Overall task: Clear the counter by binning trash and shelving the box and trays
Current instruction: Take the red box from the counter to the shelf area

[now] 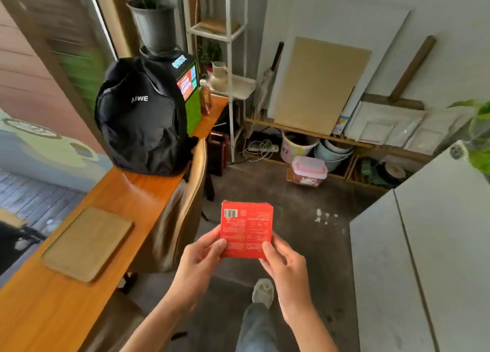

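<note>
A small red box (246,227) with a barcode and printed text is held in front of me over the floor. My left hand (197,261) grips its lower left corner and my right hand (285,264) grips its lower right corner. A flat tan tray (87,243) lies on the orange wooden counter (39,312) at the left, apart from both hands. A white metal shelf rack (230,59) stands at the far end of the counter, with a pale jug (218,75) on one shelf.
A black backpack (140,118) sits on the counter beyond the tray, with a bottle (205,97) and a green box (189,94) behind it. A tan chair (185,197) is tucked at the counter. Buckets and a plastic container (309,170) stand by a low shelf. A white cabinet (424,258) is at the right.
</note>
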